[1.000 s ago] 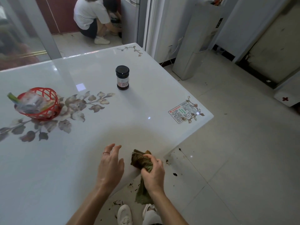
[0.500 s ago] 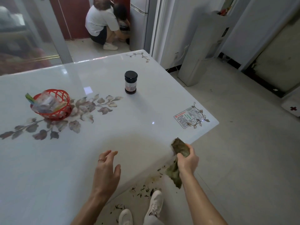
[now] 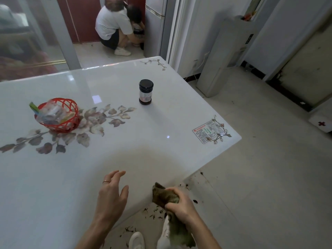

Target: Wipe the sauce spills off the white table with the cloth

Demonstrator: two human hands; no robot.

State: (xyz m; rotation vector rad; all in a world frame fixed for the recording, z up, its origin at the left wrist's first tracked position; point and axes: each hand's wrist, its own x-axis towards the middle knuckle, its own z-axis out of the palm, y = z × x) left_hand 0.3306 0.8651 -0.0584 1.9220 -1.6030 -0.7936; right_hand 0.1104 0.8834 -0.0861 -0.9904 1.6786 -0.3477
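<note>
The glossy white table [image 3: 161, 151] with a printed flower pattern fills the left and middle of the view. My right hand [image 3: 181, 206] grips a crumpled olive-green cloth [image 3: 162, 194] at the table's near edge, the cloth's tail hanging down past my wrist. My left hand [image 3: 112, 194] hovers over or rests lightly on the tabletop just left of it, fingers relaxed and spread, a ring on one finger. I see no sauce marks on the table surface near the hands.
A dark sauce jar [image 3: 145, 92] stands mid-table. A red basket [image 3: 58, 115] of packets sits at the left. Dark crumbs [image 3: 154, 212] litter the floor below the table edge by my shoes. A person [image 3: 115, 26] crouches beyond the table near a fridge.
My right hand with the cloth swung out past the table's right edge, then came back in to the near edge. The left hand stayed almost in place.
</note>
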